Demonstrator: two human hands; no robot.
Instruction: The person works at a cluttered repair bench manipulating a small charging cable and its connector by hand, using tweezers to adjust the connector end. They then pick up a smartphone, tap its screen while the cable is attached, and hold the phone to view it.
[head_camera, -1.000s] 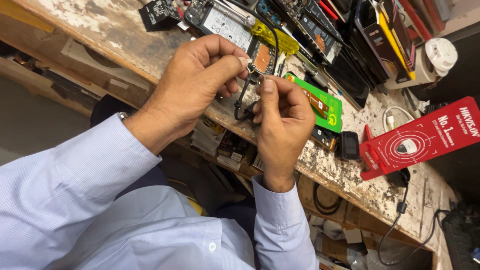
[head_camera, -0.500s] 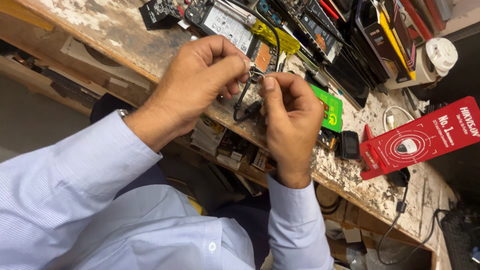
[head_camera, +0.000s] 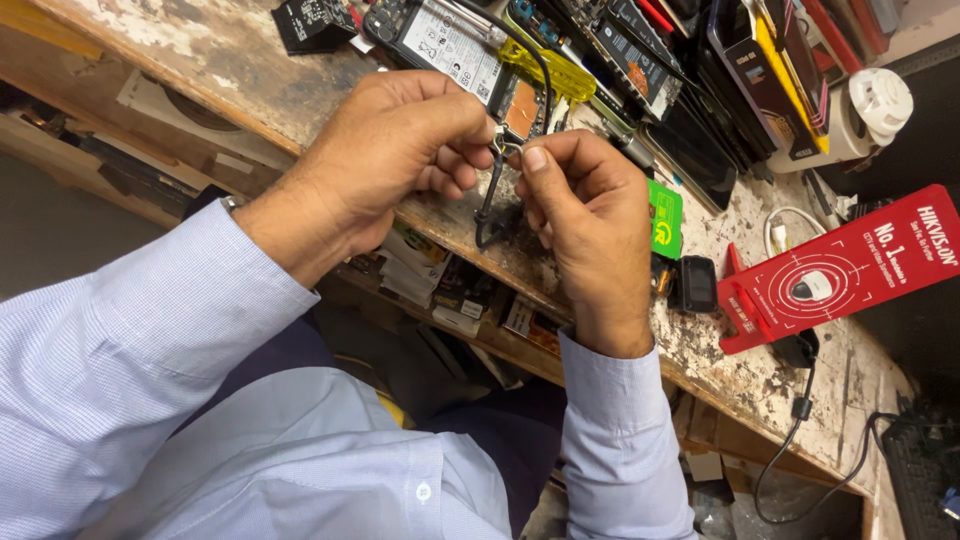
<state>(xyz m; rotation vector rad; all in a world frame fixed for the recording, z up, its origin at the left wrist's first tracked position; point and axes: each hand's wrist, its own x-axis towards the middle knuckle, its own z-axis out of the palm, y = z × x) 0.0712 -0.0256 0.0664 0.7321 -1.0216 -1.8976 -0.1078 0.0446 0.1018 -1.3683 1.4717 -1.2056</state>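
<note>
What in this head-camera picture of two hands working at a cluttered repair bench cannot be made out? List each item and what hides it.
1. The small metal part pinched between the left hand and right hand: too small, covered by fingertips.
2. The black cable hanging below: its lower end merges with dark bench grime.
3. The opened phone: partly behind the left hand.
4. The red box: cut off by the right edge.

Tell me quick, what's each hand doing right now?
Left hand: closed, fingertips pinching the small metal part on the black cable.
Right hand: closed, pinching the same part.
</note>
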